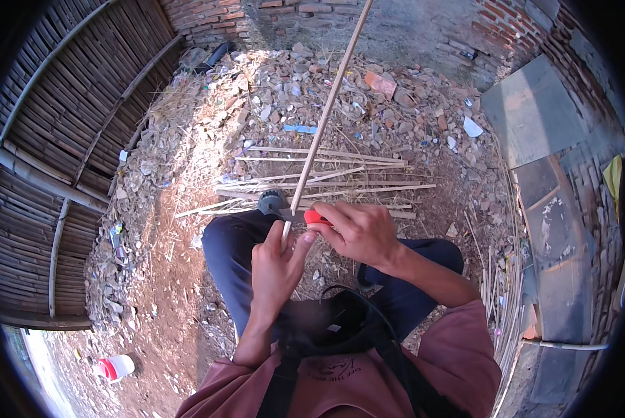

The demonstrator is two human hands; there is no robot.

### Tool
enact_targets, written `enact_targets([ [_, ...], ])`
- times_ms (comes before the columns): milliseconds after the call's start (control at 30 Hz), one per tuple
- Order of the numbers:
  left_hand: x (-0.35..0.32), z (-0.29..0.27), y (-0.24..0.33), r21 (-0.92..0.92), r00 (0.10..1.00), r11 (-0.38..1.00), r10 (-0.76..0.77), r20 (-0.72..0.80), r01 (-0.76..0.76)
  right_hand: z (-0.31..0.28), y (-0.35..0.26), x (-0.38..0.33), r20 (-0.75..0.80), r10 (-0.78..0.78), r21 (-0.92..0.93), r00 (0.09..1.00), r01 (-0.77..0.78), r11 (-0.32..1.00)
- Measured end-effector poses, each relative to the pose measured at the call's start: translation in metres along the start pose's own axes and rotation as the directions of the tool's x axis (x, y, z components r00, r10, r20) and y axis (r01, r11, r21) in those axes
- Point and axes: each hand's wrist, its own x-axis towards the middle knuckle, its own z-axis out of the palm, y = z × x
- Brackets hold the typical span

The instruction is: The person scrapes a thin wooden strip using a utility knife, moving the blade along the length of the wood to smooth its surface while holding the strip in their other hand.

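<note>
A long, thin bamboo strip [324, 115] slants from near my lap up toward the far wall. My left hand [276, 268] is closed round its near end, thumb pointing toward the blade. In my right hand [362, 232] is a knife with a red handle [317, 217], gripped by curled fingers. Its short dark blade [294, 216] lies across the strip, touching it just beyond my left fingers. Beyond my hands, several pale bamboo strips [389, 188] lie loosely stacked on the ground.
My bent knees flank the work, with a dark shoe [271, 202] near the strips. Rubble [284, 97] covers the ground toward a brick wall [396, 31]. A bamboo-slat wall [61, 90] stands left, grey boards [535, 111] lean right, and a white jug with a red lid [120, 366] sits lower left.
</note>
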Motion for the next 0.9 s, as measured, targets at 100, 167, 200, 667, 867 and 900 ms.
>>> enact_targets([
  [100, 0.0, -0.002, 0.003, 0.0, 1.0, 1.0, -0.011, 0.004, 0.011, 0.001, 0.001, 0.002, -0.017, -0.01, 0.003, 1.0, 0.01, 1.0],
  [167, -0.001, -0.003, 0.004, -0.003, 1.0, 1.0, -0.013, 0.003, 0.013, -0.003, 0.0, 0.003, 0.019, 0.003, -0.015, 1.0, -0.002, 1.0],
  [200, -0.001, -0.003, 0.004, 0.002, 1.0, 1.0, -0.009, 0.0, 0.009, -0.005, 0.0, 0.004, 0.018, 0.002, -0.016, 1.0, -0.002, 1.0],
  [667, -0.033, -0.007, -0.014, 0.052, 0.986, 0.995, -0.091, 0.136, 0.085, -0.034, 0.08, 0.019, -0.096, 0.418, 0.187, 0.903, -0.396, 0.899],
  [867, -0.015, -0.01, -0.007, -0.094, 0.983, 0.986, -0.125, 0.135, 0.139, -0.012, 0.041, 0.011, 0.025, 0.135, 0.343, 0.991, -0.135, 0.93],
  [900, -0.013, -0.008, -0.01, -0.148, 0.987, 0.982, -0.096, 0.132, 0.115, -0.009, 0.036, 0.008, 0.026, 0.134, 0.344, 0.991, -0.135, 0.929],
])
